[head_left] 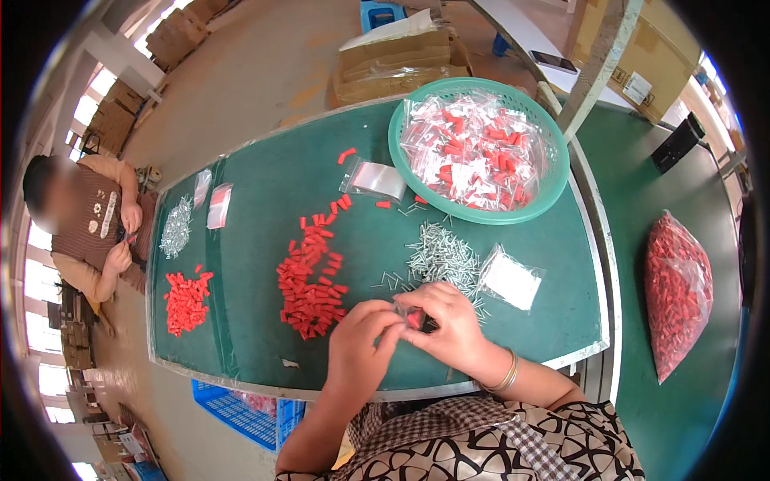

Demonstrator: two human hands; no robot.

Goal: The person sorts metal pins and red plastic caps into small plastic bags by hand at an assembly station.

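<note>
1. Head view shows both hands meeting at the near edge of the green table (265,184).
2. Left hand (358,343) and right hand (451,325) together pinch a small clear bag (413,317) holding red pieces.
3. Loose red plastic caps (311,280) lie just left; silver screws (443,258) just beyond.
4. Green basket (399,164) of filled bags sits farther back.
</note>
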